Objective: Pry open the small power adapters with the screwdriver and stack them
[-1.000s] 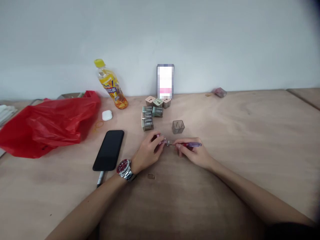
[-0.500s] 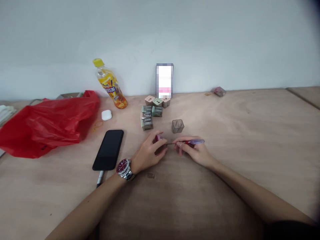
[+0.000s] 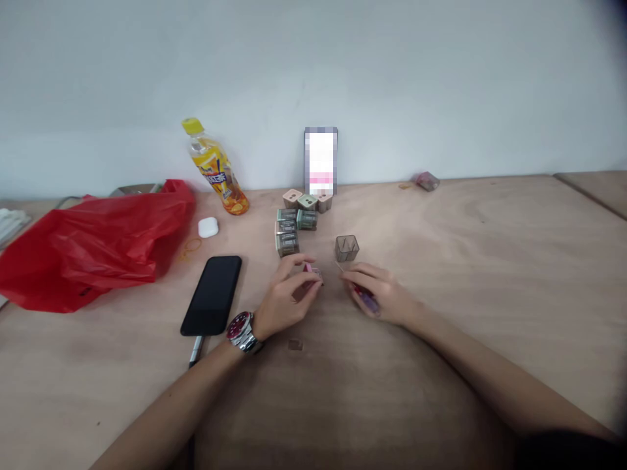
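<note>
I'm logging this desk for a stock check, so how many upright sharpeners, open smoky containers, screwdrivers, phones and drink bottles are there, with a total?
Upright sharpeners: 3
Open smoky container: 1
Screwdriver: 1
Phones: 2
Drink bottle: 1
Total: 8

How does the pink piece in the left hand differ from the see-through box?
The pink piece shows vivid pink; the see-through box is smoky grey-brown. The pink piece is held in the left hand and partly hidden by it; the see-through box stands unheld on the table, open side up. Both look small beside that hand.
</note>
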Available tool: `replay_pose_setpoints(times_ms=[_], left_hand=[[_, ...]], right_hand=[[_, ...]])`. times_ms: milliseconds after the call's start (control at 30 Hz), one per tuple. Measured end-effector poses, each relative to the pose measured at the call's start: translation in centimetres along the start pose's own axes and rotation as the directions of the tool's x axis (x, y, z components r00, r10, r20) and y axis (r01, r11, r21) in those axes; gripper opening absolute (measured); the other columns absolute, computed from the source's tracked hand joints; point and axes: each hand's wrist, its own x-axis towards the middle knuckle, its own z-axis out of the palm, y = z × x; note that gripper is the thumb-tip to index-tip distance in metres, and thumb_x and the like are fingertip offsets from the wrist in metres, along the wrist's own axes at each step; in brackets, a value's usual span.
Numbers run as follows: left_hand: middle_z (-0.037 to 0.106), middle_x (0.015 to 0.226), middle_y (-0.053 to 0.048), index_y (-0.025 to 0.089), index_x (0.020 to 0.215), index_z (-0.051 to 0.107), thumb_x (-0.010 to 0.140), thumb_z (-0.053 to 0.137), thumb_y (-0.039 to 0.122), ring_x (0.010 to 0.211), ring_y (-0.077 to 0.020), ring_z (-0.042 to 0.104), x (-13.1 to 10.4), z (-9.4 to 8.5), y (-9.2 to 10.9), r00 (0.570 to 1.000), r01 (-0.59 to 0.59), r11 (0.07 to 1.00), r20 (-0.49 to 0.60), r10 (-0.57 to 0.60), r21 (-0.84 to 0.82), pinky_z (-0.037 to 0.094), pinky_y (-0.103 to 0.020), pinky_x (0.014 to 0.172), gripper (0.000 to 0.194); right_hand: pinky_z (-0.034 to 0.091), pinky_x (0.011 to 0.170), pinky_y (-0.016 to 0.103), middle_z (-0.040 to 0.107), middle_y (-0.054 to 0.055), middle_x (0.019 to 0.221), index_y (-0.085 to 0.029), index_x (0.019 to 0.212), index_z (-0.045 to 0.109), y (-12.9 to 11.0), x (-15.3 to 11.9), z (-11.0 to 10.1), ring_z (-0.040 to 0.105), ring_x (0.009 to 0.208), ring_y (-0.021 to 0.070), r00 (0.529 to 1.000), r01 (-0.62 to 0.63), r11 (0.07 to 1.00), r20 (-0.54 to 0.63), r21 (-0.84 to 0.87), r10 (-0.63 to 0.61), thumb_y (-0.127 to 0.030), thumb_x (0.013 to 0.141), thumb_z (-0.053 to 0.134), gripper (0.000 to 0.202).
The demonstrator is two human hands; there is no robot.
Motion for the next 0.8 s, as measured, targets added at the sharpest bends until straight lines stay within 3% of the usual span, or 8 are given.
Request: replay_pose_setpoints(times_ms=[67, 200, 333, 467, 633, 800], left_hand=[[0.058, 0.116, -0.012, 0.018, 0.094, 0.07, 0.087, 0.062, 0.015, 0.113, -0.0222, 0.056, 0.2, -0.2, 0.1, 0.999, 0.035, 0.999, -0.02, -0.036, -0.036, 0.048, -0.041, 0.097, 0.012], [0.059, 0.115, -0.01, 0.02, 0.092, 0.073, 0.086, 0.064, 0.02, 0.113, -0.022, 0.056, 0.4, -0.4, -0.1, 0.994, 0.088, 0.991, -0.056, -0.094, -0.096, 0.048, -0.039, 0.096, 0.011], [0.058, 0.116, -0.01, 0.021, 0.093, 0.075, 0.086, 0.066, 0.023, 0.114, -0.0226, 0.055, 0.3, -0.3, -0.5, 0.987, 0.118, 0.982, -0.089, -0.132, -0.147, 0.048, -0.039, 0.094, 0.011], [0.058, 0.116, -0.009, 0.023, 0.094, 0.075, 0.086, 0.066, 0.024, 0.116, -0.0232, 0.054, 0.2, -0.3, -0.8, 0.989, 0.104, 0.978, -0.084, -0.121, -0.178, 0.048, -0.04, 0.094, 0.012], [0.057, 0.118, -0.009, 0.023, 0.093, 0.074, 0.087, 0.065, 0.024, 0.113, -0.0226, 0.056, 0.2, -0.3, -0.7, 0.99, 0.114, 0.977, -0.058, -0.126, -0.178, 0.049, -0.041, 0.093, 0.011], [0.054, 0.118, -0.01, 0.02, 0.091, 0.073, 0.087, 0.065, 0.025, 0.107, -0.0207, 0.058, 0.3, -0.4, -0.4, 0.987, 0.139, 0.974, -0.057, -0.151, -0.181, 0.051, -0.039, 0.091, 0.01]], right_hand=[[0.057, 0.077, 0.041, 0.065, 0.019, 0.103, -0.009, 0.109, 0.067, 0.5, -0.1, 0.0, 0.064, 0.093, 0.0264, 0.993, 0.098, 0.977, 0.086, -0.189, -0.083, -0.006, 0.085, 0.045, 0.032], [0.056, 0.073, 0.04, 0.062, 0.015, 0.099, -0.013, 0.109, 0.068, 0.4, 0.1, 0.1, 0.062, 0.088, 0.024, 0.995, 0.038, 0.952, 0.1, -0.302, -0.008, -0.002, 0.083, 0.045, 0.037], [0.055, 0.078, 0.038, 0.061, 0.013, 0.102, -0.015, 0.113, 0.066, -1.2, 0.6, 0.8, 0.06, 0.092, 0.0226, 0.996, -0.09, 0.99, -0.029, -0.112, 0.087, -0.01, 0.085, 0.052, 0.032], [0.053, 0.08, 0.038, 0.063, 0.009, 0.104, -0.019, 0.109, 0.066, -2.6, 1.4, 1.8, 0.058, 0.096, 0.0225, 0.972, -0.231, 0.972, -0.037, 0.052, 0.233, -0.024, 0.087, 0.061, 0.023], [0.048, 0.081, 0.037, 0.066, 0.006, 0.094, -0.021, 0.096, 0.067, -2.6, 1.5, 2.4, 0.057, 0.091, 0.0209, 0.968, -0.249, 0.96, 0.004, 0.124, 0.251, -0.02, 0.09, 0.057, 0.012], [0.047, 0.079, 0.035, 0.065, 0.005, 0.088, -0.021, 0.091, 0.067, -2.5, 1.6, 1.8, 0.059, 0.087, 0.0192, 0.962, -0.252, 0.934, -0.043, 0.255, 0.271, -0.02, 0.09, 0.057, 0.01]])
